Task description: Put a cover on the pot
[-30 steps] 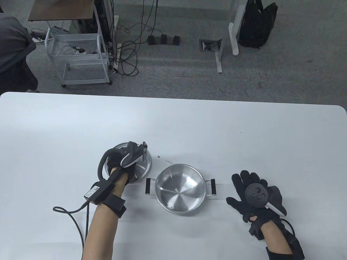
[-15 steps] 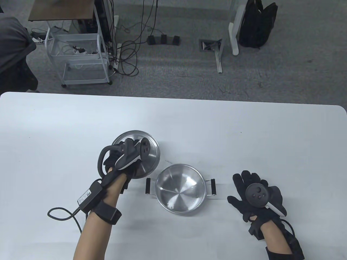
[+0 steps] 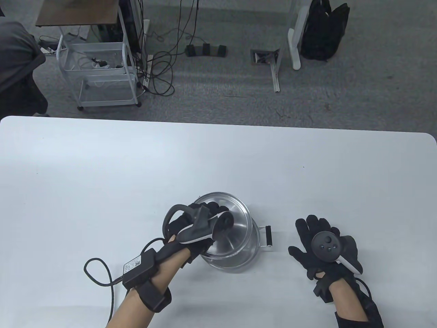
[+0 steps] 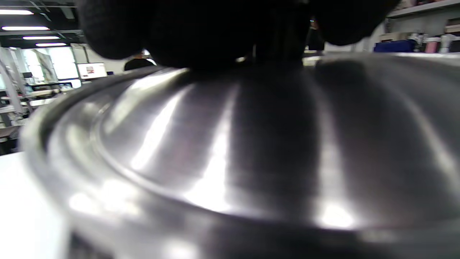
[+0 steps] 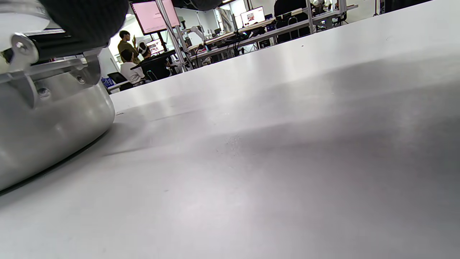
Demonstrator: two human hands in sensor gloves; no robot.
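A steel pot [image 3: 239, 261] with black side handles [image 3: 269, 235] stands on the white table [image 3: 102, 164]. My left hand [image 3: 201, 227] grips the round steel lid [image 3: 239, 222] from above and holds it over the pot, tilted; I cannot tell whether it touches the rim. The lid's domed top [image 4: 230, 144] fills the left wrist view, with my gloved fingers [image 4: 201, 32] at its centre. My right hand [image 3: 322, 247] rests flat and open on the table to the right of the pot, holding nothing. The right wrist view shows the pot's wall [image 5: 46, 122] and handle bracket at the left.
The table's far edge runs across the middle of the table view. A black cable [image 3: 99, 276] trails from my left wrist over the table. Beyond the table are a white cart [image 3: 99, 71], floor cables and a black bag [image 3: 324, 30].
My left hand has lifted the lid from the table left of the pot and carried it right, over the pot. The right hand has stayed still.
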